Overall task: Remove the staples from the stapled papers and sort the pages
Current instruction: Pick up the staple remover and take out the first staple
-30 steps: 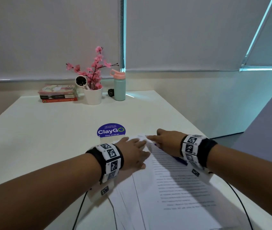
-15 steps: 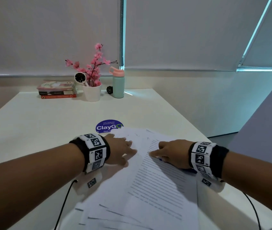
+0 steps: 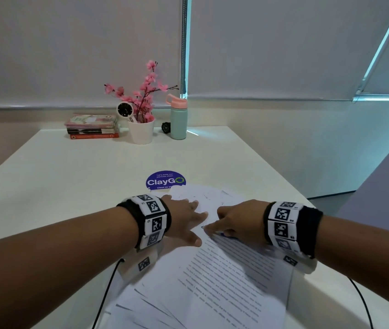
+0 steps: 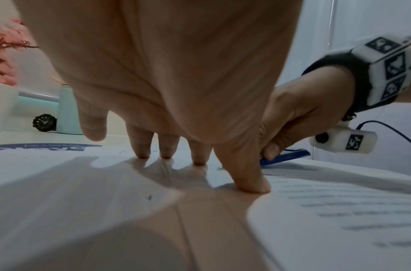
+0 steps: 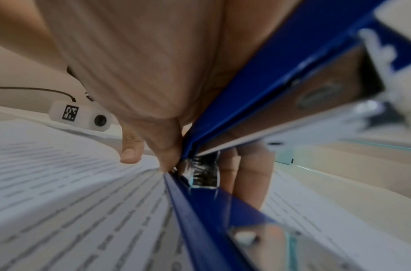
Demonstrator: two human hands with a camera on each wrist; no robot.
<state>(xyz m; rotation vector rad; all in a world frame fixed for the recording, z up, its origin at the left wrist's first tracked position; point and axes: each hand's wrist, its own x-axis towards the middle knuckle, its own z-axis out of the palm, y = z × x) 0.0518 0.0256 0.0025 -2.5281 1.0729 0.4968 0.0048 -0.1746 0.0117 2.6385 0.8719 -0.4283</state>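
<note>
The stapled papers (image 3: 224, 276) lay on the white table (image 3: 70, 186) near its front edge — the left hand (image 3: 184, 219) pinned them with straight, spread fingers, likely steadying the corner, while the right hand (image 3: 238, 220) gripped a blue stapler (image 5: 281, 88).

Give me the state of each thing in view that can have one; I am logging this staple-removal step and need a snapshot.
left hand: open, fingertips pressing the papers flat.
right hand: gripping the blue staple tool.
blue staple tool: held, jaws parted, tip at the papers.
papers: fanned out on the table; staple too small to tell.
water bottle: upright, lid on.
books: stacked, shut.
</note>
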